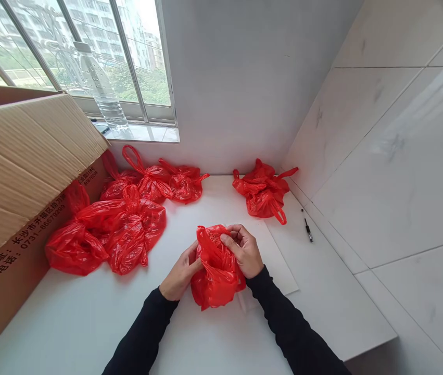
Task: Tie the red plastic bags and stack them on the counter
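Away from table edges (362,346), hands (182,273) (247,253) hold a bag (218,281).

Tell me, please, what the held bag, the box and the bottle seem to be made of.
Held bag: apparently thin, glossy red plastic film, judging by crinkles and highlights.
Box: matt corrugated cardboard, it seems; its flap shows ridges.
Bottle: probably clear, smooth plastic, being see-through; glass remains possible.
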`<state>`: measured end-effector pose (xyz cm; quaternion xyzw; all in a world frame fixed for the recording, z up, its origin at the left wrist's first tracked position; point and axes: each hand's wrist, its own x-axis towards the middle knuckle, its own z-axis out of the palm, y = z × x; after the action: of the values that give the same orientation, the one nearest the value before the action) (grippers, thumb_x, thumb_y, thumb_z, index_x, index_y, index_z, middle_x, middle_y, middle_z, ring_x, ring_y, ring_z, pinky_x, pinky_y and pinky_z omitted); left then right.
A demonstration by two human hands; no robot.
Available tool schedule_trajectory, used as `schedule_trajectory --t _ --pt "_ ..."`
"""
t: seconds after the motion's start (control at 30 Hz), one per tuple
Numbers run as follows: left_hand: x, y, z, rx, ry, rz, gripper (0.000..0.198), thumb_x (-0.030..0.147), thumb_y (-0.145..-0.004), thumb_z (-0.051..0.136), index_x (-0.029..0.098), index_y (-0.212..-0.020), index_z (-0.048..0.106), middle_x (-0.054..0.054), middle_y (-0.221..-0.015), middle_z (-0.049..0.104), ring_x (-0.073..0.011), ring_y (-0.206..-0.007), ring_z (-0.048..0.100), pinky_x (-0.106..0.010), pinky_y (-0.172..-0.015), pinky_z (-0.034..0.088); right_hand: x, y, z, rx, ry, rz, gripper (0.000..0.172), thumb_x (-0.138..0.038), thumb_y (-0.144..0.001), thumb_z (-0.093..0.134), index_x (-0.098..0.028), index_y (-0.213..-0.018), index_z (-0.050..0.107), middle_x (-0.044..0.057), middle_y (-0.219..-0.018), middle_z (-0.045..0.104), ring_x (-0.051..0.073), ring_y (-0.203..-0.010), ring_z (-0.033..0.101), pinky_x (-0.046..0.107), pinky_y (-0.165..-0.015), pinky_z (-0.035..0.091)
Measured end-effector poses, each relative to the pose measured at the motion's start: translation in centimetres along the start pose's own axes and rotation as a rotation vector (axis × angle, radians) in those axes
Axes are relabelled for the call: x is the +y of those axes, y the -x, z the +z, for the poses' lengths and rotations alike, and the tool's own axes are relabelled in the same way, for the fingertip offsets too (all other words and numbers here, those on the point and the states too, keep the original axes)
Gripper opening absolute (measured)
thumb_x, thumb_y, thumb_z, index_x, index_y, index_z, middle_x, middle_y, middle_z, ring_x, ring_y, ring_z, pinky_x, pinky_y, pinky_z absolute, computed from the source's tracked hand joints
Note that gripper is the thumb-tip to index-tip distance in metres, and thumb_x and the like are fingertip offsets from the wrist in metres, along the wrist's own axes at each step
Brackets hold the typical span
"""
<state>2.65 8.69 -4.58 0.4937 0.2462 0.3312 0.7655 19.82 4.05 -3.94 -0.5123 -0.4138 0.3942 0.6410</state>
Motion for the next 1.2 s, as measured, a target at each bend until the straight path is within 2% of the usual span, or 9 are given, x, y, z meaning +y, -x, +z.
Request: schedule_trajectory --t 0.2,0.33,0.53,0.63,0.77,0.9,1.0,1.1,1.2 --pt "0.0 0.1 0.0 0.059 -0.152 0.105 0.052 0.027 -0.073 0.08 0.021 -0.122 0.063 -0.01 -0.123 0.069 -0.0304 -0.115 0.063 -0.037 -0.095 0.051 -0.9 0.4 0.2 -0.118 -0.093 -0.003 0.037 -0.048 -0.094 0.052 -0.023 -0.12 0.062 0.007 -0.112 0.07 0.021 -0.103 0.066 0.037 -0.096 0.052" --pt "-0.1 0.3 -0.3 0.081 -0.131 0.109 0.048 0.023 -0.073 0.078 0.02 -0.119 0.064 -0.009 -0.115 0.072 -0.0298 -0.109 0.065 -0.036 -0.09 0.053 -0.7 0.4 0.3 -0.143 -0.066 0.019 0.043 -0.047 -0.09 0.06 -0.024 -0.126 0.058 0.007 -0.113 0.07 0.022 -0.103 0.066 0.037 -0.092 0.054" --pt "-0.1 0.4 0.1 0.157 0.028 0.03 0.028 0.029 -0.073 0.072 0.017 -0.099 0.072 -0.008 -0.097 0.076 -0.0303 -0.097 0.069 -0.036 -0.08 0.056 -0.1 0.2 0.1 -0.077 -0.075 -0.01 0.034 -0.041 -0.081 0.072 -0.022 -0.107 0.062 0.006 -0.104 0.07 0.02 -0.093 0.066 0.033 -0.085 0.054" --pt "-0.1 0.3 0.0 0.159 0.06 0.042 0.031 0.035 -0.077 0.07 0.018 -0.103 0.072 -0.009 -0.098 0.076 -0.0295 -0.096 0.07 -0.035 -0.079 0.056 -0.1 0.2 0.1 -0.05 -0.04 -0.006 0.029 -0.042 -0.081 0.073 -0.021 -0.098 0.062 0.002 -0.091 0.068 0.017 -0.082 0.063 0.03 -0.079 0.053" --pt "-0.3 0.2 -0.2 0.164 -0.017 0.081 0.047 0.032 -0.073 0.078 0.018 -0.116 0.068 -0.009 -0.098 0.076 -0.0294 -0.095 0.071 -0.035 -0.078 0.057 -0.3 0.4 0.5 -0.107 -0.003 -0.016 0.026 -0.046 -0.087 0.064 -0.021 -0.091 0.063 0.001 -0.083 0.066 0.016 -0.076 0.06 0.028 -0.075 0.051" --pt "-0.3 0.1 -0.1 0.238 -0.001 0.117 0.043 0.027 -0.067 0.083 0.018 -0.107 0.07 -0.007 -0.093 0.077 -0.0286 -0.091 0.071 -0.035 -0.076 0.057 -0.9 0.9 0.8 -0.212 0.029 0.014 0.037 -0.044 -0.086 0.067 -0.023 -0.116 0.062 0.004 -0.102 0.067 0.019 -0.095 0.062 0.028 -0.077 0.053" --pt "-0.2 0.1 -0.1 0.258 0.02 0.119 0.041 0.029 -0.067 0.083 0.019 -0.105 0.071 -0.005 -0.09 0.077 -0.028 -0.089 0.072 -0.034 -0.076 0.057 -1.2 1.1 0.9 -0.261 0.03 0.028 0.028 -0.043 -0.085 0.068 -0.02 -0.101 0.065 0.001 -0.089 0.066 0.018 -0.084 0.062 0.028 -0.072 0.053" --pt "0.1 0.1 -0.1 0.224 -0.02 0.093 0.04 0.033 -0.072 0.079 0.019 -0.109 0.07 -0.006 -0.095 0.077 -0.0286 -0.094 0.071 -0.035 -0.08 0.056 -1.3 1.0 1.0 -0.191 -0.008 -0.005 0.023 -0.042 -0.086 0.067 -0.02 -0.092 0.065 -0.001 -0.081 0.065 0.016 -0.075 0.06 0.028 -0.072 0.052" --pt "0.3 0.2 -0.1 0.095 -0.111 0.045 0.044 0.032 -0.079 0.072 0.021 -0.121 0.066 -0.007 -0.109 0.075 -0.029 -0.103 0.068 -0.036 -0.087 0.054 -0.9 0.8 0.8 -0.112 -0.118 -0.004 0.023 -0.043 -0.088 0.066 -0.021 -0.094 0.064 0.0 -0.082 0.066 0.016 -0.076 0.061 0.028 -0.073 0.052"
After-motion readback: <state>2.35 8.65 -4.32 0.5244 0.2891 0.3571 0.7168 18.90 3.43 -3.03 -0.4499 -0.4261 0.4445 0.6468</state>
